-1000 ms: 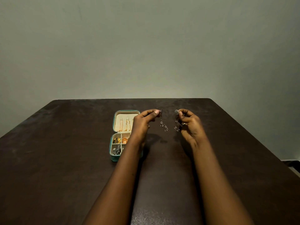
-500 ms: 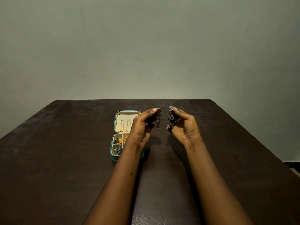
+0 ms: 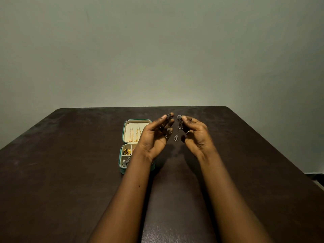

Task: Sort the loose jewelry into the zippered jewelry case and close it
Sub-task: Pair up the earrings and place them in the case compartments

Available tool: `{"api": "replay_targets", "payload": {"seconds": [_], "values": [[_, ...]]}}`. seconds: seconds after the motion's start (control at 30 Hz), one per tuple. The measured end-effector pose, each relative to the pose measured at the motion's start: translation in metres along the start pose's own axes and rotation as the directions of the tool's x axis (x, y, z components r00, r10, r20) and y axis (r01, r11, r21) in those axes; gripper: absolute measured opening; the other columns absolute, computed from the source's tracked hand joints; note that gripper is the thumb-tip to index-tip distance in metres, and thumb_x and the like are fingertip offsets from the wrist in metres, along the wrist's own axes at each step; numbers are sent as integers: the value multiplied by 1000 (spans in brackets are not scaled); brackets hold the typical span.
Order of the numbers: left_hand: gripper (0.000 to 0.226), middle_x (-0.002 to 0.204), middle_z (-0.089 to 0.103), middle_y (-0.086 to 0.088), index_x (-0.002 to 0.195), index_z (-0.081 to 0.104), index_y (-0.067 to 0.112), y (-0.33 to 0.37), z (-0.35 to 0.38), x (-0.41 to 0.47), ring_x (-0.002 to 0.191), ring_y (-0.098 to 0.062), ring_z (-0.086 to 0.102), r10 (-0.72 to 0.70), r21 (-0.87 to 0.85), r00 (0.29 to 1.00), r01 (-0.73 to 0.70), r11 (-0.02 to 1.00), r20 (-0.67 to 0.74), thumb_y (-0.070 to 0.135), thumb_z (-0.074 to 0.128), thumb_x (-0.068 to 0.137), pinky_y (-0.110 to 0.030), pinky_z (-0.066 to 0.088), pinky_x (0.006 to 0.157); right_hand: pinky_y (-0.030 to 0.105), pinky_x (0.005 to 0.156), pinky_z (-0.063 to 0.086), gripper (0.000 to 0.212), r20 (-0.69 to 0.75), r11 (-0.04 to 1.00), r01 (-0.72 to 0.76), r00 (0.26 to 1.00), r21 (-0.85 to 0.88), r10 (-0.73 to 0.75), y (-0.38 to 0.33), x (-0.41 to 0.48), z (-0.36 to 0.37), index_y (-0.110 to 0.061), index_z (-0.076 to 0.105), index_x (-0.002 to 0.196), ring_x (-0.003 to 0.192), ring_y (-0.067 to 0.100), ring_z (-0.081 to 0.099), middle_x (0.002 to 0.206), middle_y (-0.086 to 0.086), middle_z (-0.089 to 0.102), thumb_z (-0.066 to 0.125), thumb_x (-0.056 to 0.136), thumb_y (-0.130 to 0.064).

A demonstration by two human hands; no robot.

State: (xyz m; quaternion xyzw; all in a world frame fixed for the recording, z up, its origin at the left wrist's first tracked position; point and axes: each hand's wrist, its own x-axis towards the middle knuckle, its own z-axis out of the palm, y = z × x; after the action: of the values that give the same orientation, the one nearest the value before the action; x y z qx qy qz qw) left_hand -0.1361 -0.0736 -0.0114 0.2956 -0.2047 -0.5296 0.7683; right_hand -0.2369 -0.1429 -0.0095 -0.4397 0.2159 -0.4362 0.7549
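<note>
A small teal zippered jewelry case [image 3: 123, 170] lies open on the dark table, its cream lid [image 3: 136, 122] tipped back with gold chain earrings pinned inside. Gold pieces [image 3: 127, 152] and silver pieces [image 3: 125, 162] fill its left compartments. My left hand [image 3: 154, 135] is raised above the case's right side and pinches a dark silver dangling earring [image 3: 168, 127] by its stud top. My right hand [image 3: 196, 135] pinches the matching earring [image 3: 178, 128] just to the right. The two earrings hang close together, palms facing each other. My left arm hides the case's right half.
The dark brown table [image 3: 70, 181] runs to a far edge against a plain grey-green wall [image 3: 157, 50]. Its right edge falls off near a dark object [image 3: 318, 178] at the frame's side.
Both hands have come closer together and turned palms inward, bringing the two earrings side by side. The hands have also risen slightly.
</note>
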Motion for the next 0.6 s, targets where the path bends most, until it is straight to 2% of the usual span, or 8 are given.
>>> {"api": "replay_targets", "payload": {"seconds": [0.1,0.17,0.3,0.4,0.47,0.53,0.6], "values": [[17,85,73,3,70,76,13,1,-2,-1,85,-9,62,-12,-25,1000,13,1000,17,16,59,70,-23,42,83,24,60,36,20,9,1000,-12,1000,-4,12,-1,-3,1,-17,60,76,63,3,54,59,-11,65,52,90,-6],[17,83,73,2,74,75,12,1,-2,-1,82,-9,62,-13,-23,1000,13,1000,8,15,59,71,-23,42,82,23,56,36,20,14,1000,-10,1000,-1,10,-2,-4,1,-19,58,76,61,2,55,58,-12,65,51,90,-7],[20,84,72,0,88,69,5,1,-2,-1,77,-9,64,-5,28,1000,6,1000,-20,11,61,70,-23,42,81,28,63,34,21,-16,998,22,1000,-63,-23,1,-4,2,-21,58,74,71,7,52,69,-8,62,53,89,-7],[12,79,71,-3,73,75,9,-1,-2,-2,78,-11,62,-11,137,1000,14,990,-24,8,64,69,-22,43,81,29,65,30,23,-56,987,66,996,-146,-75,3,-1,2,-22,59,71,72,7,52,64,-13,64,56,87,-6],[20,74,70,-2,64,76,12,-2,-2,-3,78,-11,61,-4,214,999,11,977,-33,5,63,77,-22,44,78,27,63,27,23,-76,970,90,991,-225,-110,5,-1,2,-22,59,70,70,6,50,61,-16,64,57,87,-5],[25,71,69,0,64,75,13,-3,-2,-3,77,-10,60,11,275,999,1,962,-43,5,60,83,-21,43,75,25,60,28,25,-83,956,122,985,-267,-149,5,-2,2,-22,59,71,71,6,49,67,-12,63,57,87,-4],[19,72,68,-1,72,73,11,-3,-2,-3,77,-11,59,27,296,999,-13,955,-43,5,60,84,-22,43,74,23,59,34,25,-63,937,157,981,-312,-186,5,-2,3,-22,58,72,71,3,51,75,-7,60,57,88,-2]]}}
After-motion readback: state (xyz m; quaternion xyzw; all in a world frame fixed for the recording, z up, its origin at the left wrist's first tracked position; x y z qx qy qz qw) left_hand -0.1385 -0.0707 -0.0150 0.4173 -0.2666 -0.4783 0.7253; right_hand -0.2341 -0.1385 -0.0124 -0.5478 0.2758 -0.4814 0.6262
